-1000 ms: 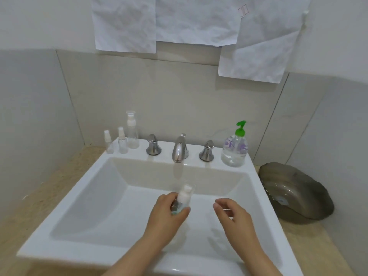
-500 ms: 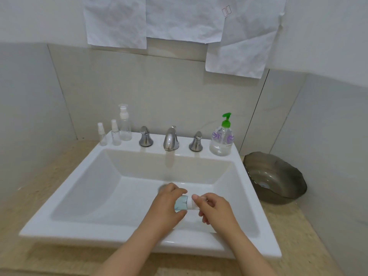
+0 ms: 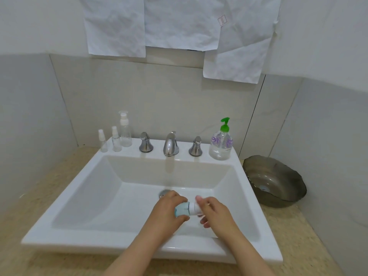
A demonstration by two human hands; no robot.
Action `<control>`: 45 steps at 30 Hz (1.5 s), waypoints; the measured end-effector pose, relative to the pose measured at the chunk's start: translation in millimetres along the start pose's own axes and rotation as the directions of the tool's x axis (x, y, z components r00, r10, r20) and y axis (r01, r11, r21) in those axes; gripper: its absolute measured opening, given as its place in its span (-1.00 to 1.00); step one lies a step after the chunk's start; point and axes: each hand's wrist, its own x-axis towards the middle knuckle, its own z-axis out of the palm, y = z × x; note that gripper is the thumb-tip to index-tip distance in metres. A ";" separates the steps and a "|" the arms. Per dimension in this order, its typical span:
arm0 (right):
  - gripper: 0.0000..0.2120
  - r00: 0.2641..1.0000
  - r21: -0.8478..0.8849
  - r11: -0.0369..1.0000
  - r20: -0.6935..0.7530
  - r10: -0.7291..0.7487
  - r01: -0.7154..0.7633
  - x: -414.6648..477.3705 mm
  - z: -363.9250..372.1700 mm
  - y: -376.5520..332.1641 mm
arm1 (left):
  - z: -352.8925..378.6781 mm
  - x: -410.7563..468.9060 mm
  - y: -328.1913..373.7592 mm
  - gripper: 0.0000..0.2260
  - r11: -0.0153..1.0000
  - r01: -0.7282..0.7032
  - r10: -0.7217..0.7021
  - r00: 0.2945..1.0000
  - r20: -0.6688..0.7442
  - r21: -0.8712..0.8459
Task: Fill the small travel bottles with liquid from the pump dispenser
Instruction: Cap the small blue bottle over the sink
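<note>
1. Gripping a small travel bottle over the basin of the white sink, the left hand curls its thumb and fingers round the pale blue body. The bottle lies nearly on its side, cap end pointing to the person's right.
2. The right hand meets it from the other side. Its thumb lies on top of the white cap and its fingers curl beneath, pinching the cap. Whether the cap is loose or tight cannot be told.
3. Both hands hang just in front of the drain, which the left knuckles partly hide.
4. The pump dispenser, a clear bottle with a green pump head and a purple print, stands upright on the sink's back ledge at the right corner, well apart from the hands.
5. A chrome faucet sits mid-ledge between two chrome handles.
6. Three clear spray bottles with white tops stand in a row at the ledge's left corner, the tallest nearest the handles.
7. A dark glass bowl rests on the beige counter to the right of the sink, near the wall.
8. Crumpled white paper sheets cover the wall above.
</note>
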 end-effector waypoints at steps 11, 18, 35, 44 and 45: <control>-0.71 0.999 0.034 0.999 0.037 0.000 -0.001 4.0 0.7 5.2 | 0.4 -1.1 -1.5 -0.67 1.000 0.008 -0.008 1.000 -0.007 -0.004; -0.53 0.996 0.040 0.999 0.079 -0.033 0.030 2.8 -5.3 4.2 | 0.5 -0.2 -1.3 -0.67 1.000 0.011 -0.011 1.000 -0.012 -0.004; -0.85 0.996 0.128 0.990 0.075 0.053 -0.063 1.2 -6.8 1.4 | 0.9 -0.1 -1.0 -0.69 1.000 -0.021 0.021 1.000 -0.006 0.012; -0.66 0.955 0.230 0.965 -0.293 -0.054 0.125 -28.3 -34.0 15.3 | 6.7 -0.9 -8.1 -0.68 0.999 -0.013 0.012 1.000 -0.013 -0.046; -0.67 0.947 0.258 0.957 -0.318 -0.044 0.131 -30.8 -40.2 16.0 | 6.6 -0.6 -9.0 -0.69 0.998 -0.016 0.016 1.000 -0.013 -0.055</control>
